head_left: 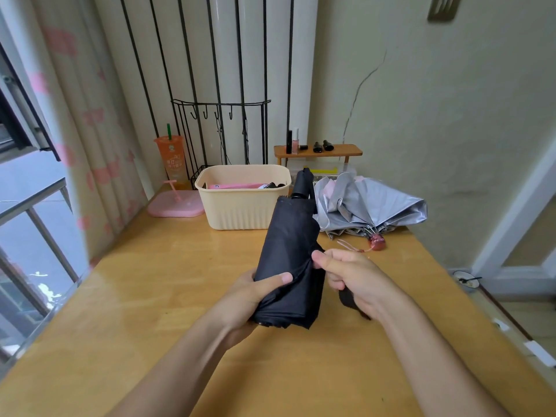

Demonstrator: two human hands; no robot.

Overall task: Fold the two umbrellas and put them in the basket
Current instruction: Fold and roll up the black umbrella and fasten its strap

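Black fabric under both sets of fingers. Left hand (252,299): thumb across the front of the black umbrella (288,260), fingers wrapped behind its lower end, gripping the bundle. Right hand (355,281): thumb and curled fingers pinch a fold at the umbrella's right edge. A dark bit pokes out under that palm. Probably the closure strap, can't confirm.

The umbrella is collapsed with its canopy loosely rolled. It's held tilted above the table (150,296) on the near side of the basket (243,197), handle end towards the basket's right corner. The basket already holds some pink and dark items. The silver umbrella (370,206) lies just right of the basket, canopy slack, ribs ungathered, not yet folded.

Risks as I read them:
- The roll is loose. If the right hand lets the fold go before the strap is fastened, the pleats spring open and the wrap has to be redone.
- The left grip sits low on slick cloth, so a hard pull on the strap could twist the bundle out of it.
- What's already in the basket could leave the black umbrella riding high, crowding the silver one.
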